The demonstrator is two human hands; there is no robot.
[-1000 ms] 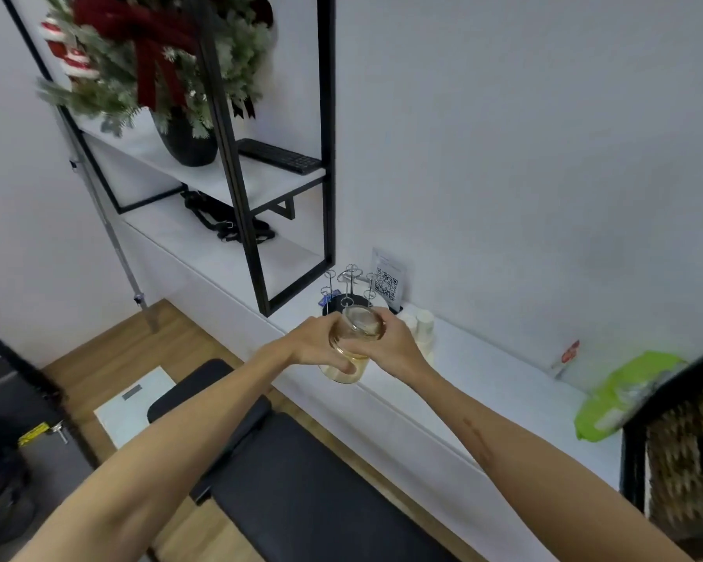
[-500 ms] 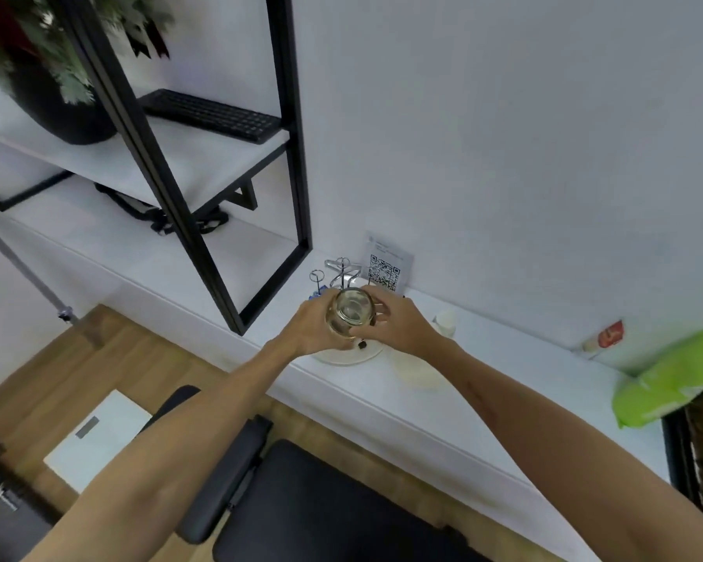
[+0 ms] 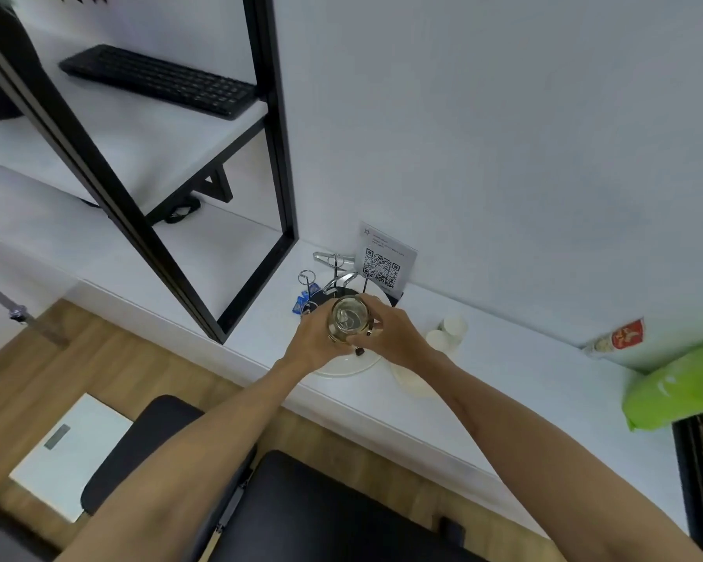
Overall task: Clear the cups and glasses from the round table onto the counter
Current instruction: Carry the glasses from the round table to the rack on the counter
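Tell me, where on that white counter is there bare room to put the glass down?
Both hands, left hand and right hand, hold the glass over the round tray, crowded with a wire rack. Bare counter lies between the paper cups and the green bag, and left of the tray toward the black frame.

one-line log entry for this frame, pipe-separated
phase: placing | left hand: grips glass | right hand: grips glass | glass: upright, above round tray | counter: paper cups right of tray
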